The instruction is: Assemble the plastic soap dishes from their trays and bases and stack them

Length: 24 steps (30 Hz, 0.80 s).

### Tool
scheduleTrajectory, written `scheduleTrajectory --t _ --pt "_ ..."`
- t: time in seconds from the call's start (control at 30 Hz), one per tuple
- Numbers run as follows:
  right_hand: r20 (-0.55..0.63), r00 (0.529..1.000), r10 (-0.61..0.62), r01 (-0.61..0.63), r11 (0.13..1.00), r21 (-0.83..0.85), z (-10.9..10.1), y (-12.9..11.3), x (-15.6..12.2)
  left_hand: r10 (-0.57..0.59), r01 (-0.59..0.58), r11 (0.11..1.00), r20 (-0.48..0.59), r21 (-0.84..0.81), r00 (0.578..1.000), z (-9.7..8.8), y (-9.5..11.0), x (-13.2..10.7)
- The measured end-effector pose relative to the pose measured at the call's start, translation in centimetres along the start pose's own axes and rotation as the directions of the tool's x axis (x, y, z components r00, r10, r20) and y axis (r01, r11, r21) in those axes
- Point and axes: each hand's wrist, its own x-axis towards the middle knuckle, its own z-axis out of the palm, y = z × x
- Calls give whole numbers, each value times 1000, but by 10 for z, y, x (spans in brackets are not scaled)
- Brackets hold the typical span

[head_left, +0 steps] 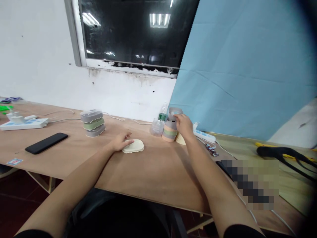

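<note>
My left hand (121, 142) lies palm down on the plywood table (148, 175), its thumb and fingertips against the near end of a cream oval soap-box half (133, 146). My right hand (183, 126) reaches over a stack of pastel peach, green and grey plastic soap-box parts (169, 132), its fingers closing on the grey top piece (175, 111). A cream piece (180, 139) stands on edge beneath that wrist. Further left stands a second stack of grey and green soap boxes (92, 123).
A black smartphone (46, 143) and a white power strip (23, 124) lie at the left. Behind my right hand are a plastic water bottle (162, 112), a clear plastic item (157, 127) and another power strip (204, 136). White cables run along the wall. A pixelated patch covers the right side.
</note>
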Motion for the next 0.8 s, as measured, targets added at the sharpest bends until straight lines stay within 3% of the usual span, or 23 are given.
scheduleTrajectory --t 0.17,0.4,0.6,0.7,0.8 --pt "70 997 27 -24 999 -43 4 12 -5 -29 28 999 41 16 999 -2 1 -1" --pt "101 994 -40 33 997 70 13 9 -4 -81 54 988 187 146 979 -3 0 -1" --pt "2 1000 16 -16 994 111 6 1 -4 -53 -8 976 274 220 960 -4 4 -2" --pt "-53 998 27 -20 992 127 2 -16 -4 -59 6 976 237 219 970 -4 10 -3" --pt "-31 994 -102 106 975 197 4 -43 -8 -31 13 988 117 152 993 -7 17 -3"
